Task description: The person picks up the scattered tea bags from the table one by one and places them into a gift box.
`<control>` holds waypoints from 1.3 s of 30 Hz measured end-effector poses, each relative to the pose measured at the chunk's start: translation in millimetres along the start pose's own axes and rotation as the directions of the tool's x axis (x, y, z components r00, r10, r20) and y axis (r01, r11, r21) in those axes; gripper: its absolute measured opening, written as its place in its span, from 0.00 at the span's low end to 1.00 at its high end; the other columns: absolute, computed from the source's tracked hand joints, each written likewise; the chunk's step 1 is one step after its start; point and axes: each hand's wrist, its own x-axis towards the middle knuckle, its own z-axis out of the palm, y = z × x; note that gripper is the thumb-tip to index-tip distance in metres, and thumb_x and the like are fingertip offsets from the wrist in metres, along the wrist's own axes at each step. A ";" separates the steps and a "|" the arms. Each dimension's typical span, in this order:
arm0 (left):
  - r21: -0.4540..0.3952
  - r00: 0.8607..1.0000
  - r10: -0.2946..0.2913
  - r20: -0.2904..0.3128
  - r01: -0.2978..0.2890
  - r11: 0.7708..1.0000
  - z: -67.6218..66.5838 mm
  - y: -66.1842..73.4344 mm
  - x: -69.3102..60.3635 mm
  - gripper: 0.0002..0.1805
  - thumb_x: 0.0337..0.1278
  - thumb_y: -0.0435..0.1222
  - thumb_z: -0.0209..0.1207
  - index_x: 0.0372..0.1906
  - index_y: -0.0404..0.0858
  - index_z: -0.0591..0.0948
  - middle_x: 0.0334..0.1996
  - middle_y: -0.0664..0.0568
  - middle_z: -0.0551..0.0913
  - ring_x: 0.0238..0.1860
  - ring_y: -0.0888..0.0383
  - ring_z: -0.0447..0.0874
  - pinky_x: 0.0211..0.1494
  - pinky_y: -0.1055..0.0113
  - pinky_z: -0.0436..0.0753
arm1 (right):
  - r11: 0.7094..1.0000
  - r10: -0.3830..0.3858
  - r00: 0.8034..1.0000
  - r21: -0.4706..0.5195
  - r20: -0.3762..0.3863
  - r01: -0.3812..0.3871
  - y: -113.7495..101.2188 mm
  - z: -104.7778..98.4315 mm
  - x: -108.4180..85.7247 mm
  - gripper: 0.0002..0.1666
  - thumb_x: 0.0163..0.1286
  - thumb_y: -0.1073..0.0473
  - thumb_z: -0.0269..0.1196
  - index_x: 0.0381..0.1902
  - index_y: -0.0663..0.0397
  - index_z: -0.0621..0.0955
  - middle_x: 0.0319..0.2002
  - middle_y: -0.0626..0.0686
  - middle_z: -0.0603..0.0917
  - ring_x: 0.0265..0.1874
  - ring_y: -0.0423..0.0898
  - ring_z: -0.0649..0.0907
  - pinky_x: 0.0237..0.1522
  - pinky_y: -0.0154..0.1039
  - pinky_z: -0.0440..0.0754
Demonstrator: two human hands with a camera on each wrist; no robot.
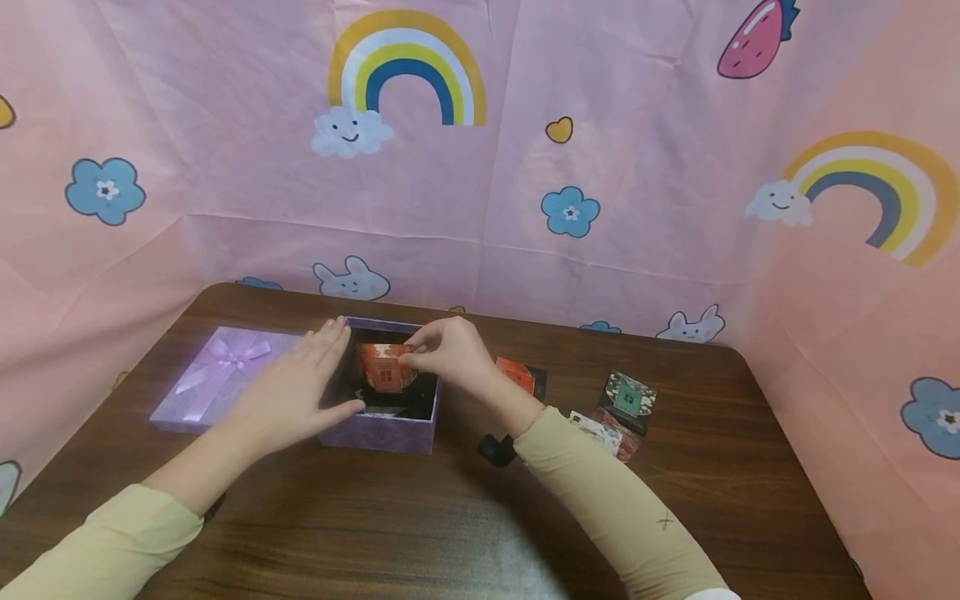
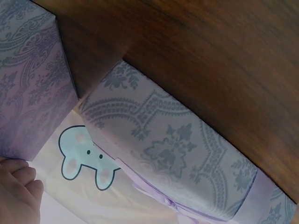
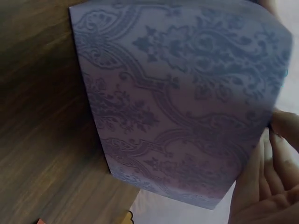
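A purple patterned gift box (image 1: 378, 435) stands uncovered on the table, its inside dark. My left hand (image 1: 296, 396) lies along the box's left side with fingers extended, the fingertips at the far left rim and the thumb near the front rim. Between thumb and fingers, my right hand (image 1: 453, 354) pinches a small orange-red printed packet (image 1: 386, 373) at its right edge, over the inside of the box. The right wrist view shows the box's outer wall (image 3: 177, 102) with the right hand (image 3: 268, 182) at its rim. The packet is hidden there.
Left of the box lies its purple lid (image 1: 198, 387) with a ribbon bow. To the right are another orange packet (image 1: 514, 372), a green-and-black patterned packet (image 1: 628, 400) and some light and reddish printed pieces (image 1: 596, 427). A patterned cloth (image 1: 517, 167) hangs behind the table.
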 end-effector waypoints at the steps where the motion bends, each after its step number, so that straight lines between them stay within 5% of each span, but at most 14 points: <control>1: -0.002 1.000 0.000 -0.002 0.000 1.000 0.1 -0.1 0.1 0.59 0.68 0.63 0.62 0.84 0.26 0.52 0.85 0.31 0.50 0.85 0.33 0.51 0.87 0.38 0.58 | 1.000 -0.004 1.000 -0.015 0.006 0.004 -0.3 1.0 -0.3 0.11 0.65 0.56 0.78 0.42 0.55 0.94 0.38 0.52 0.94 0.35 0.40 0.85 0.32 0.27 0.80; 13: -0.020 1.000 0.002 -0.005 -0.002 1.000 -0.9 1.1 -0.3 0.59 0.67 0.63 0.62 0.83 0.25 0.53 0.84 0.30 0.52 0.85 0.33 0.52 0.86 0.38 0.59 | 0.983 -0.037 0.995 -0.176 0.089 0.052 -9.3 7.9 -0.9 0.08 0.64 0.55 0.79 0.39 0.50 0.95 0.35 0.46 0.95 0.30 0.33 0.82 0.30 0.26 0.76; 24: -0.032 1.000 0.005 -0.014 -0.005 0.999 -0.5 1.5 -1.1 0.59 0.67 0.62 0.63 0.83 0.24 0.54 0.84 0.29 0.53 0.85 0.32 0.52 0.86 0.38 0.60 | 0.920 -0.054 0.996 -0.383 0.078 0.080 -13.5 15.3 -4.2 0.11 0.64 0.50 0.79 0.41 0.47 0.95 0.37 0.44 0.95 0.30 0.35 0.85 0.30 0.26 0.79; 33: -0.020 1.000 0.007 -0.017 -0.007 1.000 -1.6 2.3 -0.3 0.58 0.67 0.61 0.64 0.82 0.23 0.54 0.84 0.29 0.52 0.85 0.32 0.52 0.86 0.37 0.60 | 0.926 -0.076 0.996 -0.366 0.051 0.089 -12.1 12.5 -8.7 0.11 0.67 0.52 0.77 0.45 0.48 0.94 0.42 0.46 0.95 0.44 0.40 0.91 0.43 0.31 0.89; 39: -0.011 1.000 0.006 -0.017 -0.006 1.000 -1.7 2.0 -0.1 0.58 0.67 0.61 0.64 0.82 0.23 0.54 0.84 0.29 0.52 0.85 0.32 0.53 0.85 0.37 0.60 | 0.935 -0.129 0.991 -0.329 0.026 0.131 -5.9 9.4 -12.1 0.12 0.69 0.56 0.75 0.49 0.51 0.93 0.45 0.48 0.95 0.43 0.40 0.93 0.44 0.31 0.90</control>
